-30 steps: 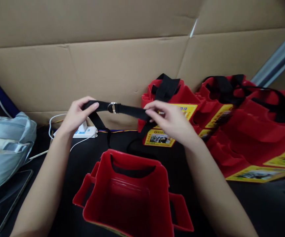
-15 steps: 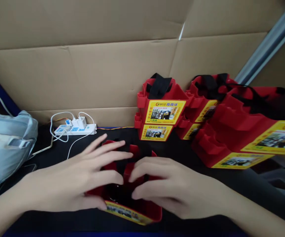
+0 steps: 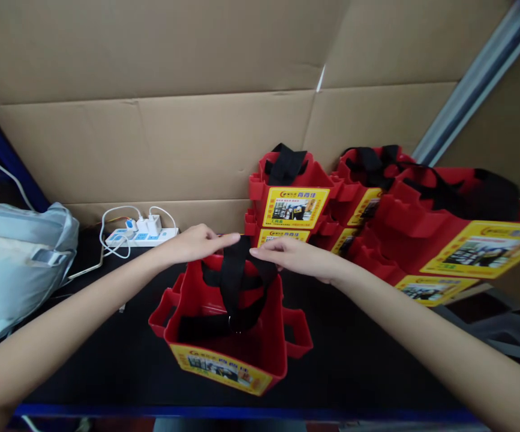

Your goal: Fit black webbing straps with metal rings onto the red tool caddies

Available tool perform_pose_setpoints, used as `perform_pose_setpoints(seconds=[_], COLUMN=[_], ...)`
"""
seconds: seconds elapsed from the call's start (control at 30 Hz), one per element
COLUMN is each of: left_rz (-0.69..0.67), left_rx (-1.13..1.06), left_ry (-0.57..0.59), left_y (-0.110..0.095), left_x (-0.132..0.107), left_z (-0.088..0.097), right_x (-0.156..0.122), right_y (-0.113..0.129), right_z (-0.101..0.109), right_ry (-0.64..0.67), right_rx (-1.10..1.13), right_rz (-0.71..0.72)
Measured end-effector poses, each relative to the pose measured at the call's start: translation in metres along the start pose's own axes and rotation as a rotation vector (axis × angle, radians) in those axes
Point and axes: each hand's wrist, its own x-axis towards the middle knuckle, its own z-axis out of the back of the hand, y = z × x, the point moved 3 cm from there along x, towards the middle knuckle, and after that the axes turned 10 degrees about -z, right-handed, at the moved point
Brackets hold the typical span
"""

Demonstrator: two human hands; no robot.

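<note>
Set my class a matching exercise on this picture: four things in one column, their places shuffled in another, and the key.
Things:
1. black strap
2. power strip
3. pale bag
4. nearest yellow label

Places:
A. cut off by the view's left edge
B. on the near red box's front
C. at the fingertips of the left hand and right hand
D. on the black tabletop, close to the cardboard wall

Pairs: 1-C, 2-D, 3-A, 4-B

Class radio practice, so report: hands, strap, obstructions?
Left hand touching black webbing strap; right hand pinching it. Strap hanging into red tool box. Possible obstruction: stacked tool boxes beyond right hand.
</note>
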Motion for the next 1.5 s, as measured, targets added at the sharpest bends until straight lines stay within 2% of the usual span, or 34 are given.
perform_pose_setpoints(seconds=[0.1,0.13,0.2,0.27,0.3,0.37,0.43,0.5,0.57,0.63,0.73,0.8,0.87,0.97,1.03,1.17,1.3,1.43,1.5], left_rz=[-0.04,-0.052,-0.083,-0.137,-0.171,-0.225,-0.258,-0.289,-0.299,-0.301,-0.269,-0.179,-0.077,-0.036,-0.059,-0.102,-0.13,-0.161,-0.245], left_rx=[-0.13,-0.214,-0.357,-0.389,-0.357,-0.223,-0.066,0.101,0.226,0.306,0.381,0.372,0.274,-0.022,-0.195,-0.359,-0.302,-0.035,0.141], left_ry=[0.129,0.134,0.056,-0.085,-0.158,-0.249,-0.211,-0.041,0.095,0.143,0.071,-0.059,-0.144,-0.11,-0.098,-0.187,-0.245,-0.138,-0.159], left_y=[-0.01,-0.014,-0.019,-0.023,-0.024,-0.022,-0.018,-0.014,-0.013,-0.016,-0.025,-0.028,-0.026,-0.019,-0.016,-0.011,-0.002,0.002,-0.002], left_x=[0.008,0.008,0.002,-0.015,-0.028,-0.058,-0.087,-0.106,-0.116,-0.117,-0.113,-0.108,-0.102,-0.084,-0.071,-0.06,-0.076,-0.092,-0.093], left_z=[-0.005,-0.005,-0.002,0.002,0.004,0.001,-0.01,-0.027,-0.038,-0.039,-0.022,-0.006,0.002,-0.007,-0.015,-0.015,-0.002,-0.006,-0.011], right_x=[0.001,-0.002,-0.015,-0.036,-0.048,-0.068,-0.079,-0.08,-0.075,-0.07,-0.07,-0.071,-0.068,-0.053,-0.038,-0.02,-0.036,-0.05,-0.049], right_y=[0.007,0.01,0.015,0.021,0.024,0.027,0.027,0.024,0.021,0.021,0.028,0.038,0.047,0.058,0.063,0.064,0.048,0.022,0.015], right_z=[0.002,0.003,0.005,0.005,0.002,-0.009,-0.025,-0.042,-0.057,-0.066,-0.061,-0.047,-0.031,-0.019,-0.021,-0.028,-0.027,-0.049,-0.067], right_ry=[-0.004,-0.045,-0.18,-0.299,-0.318,-0.271,-0.151,-0.039,0.074,0.156,0.143,0.05,-0.079,-0.333,-0.422,-0.354,-0.295,-0.147,-0.044], right_rx=[0.053,0.115,0.215,0.197,0.137,-0.039,-0.239,-0.423,-0.581,-0.72,-0.81,-0.73,-0.57,-0.398,-0.389,-0.326,-0.178,-0.458,-0.611], right_rz=[0.051,0.089,0.212,0.374,0.451,0.563,0.623,0.606,0.537,0.484,0.487,0.444,0.35,0.235,0.239,0.335,0.394,0.361,0.338])
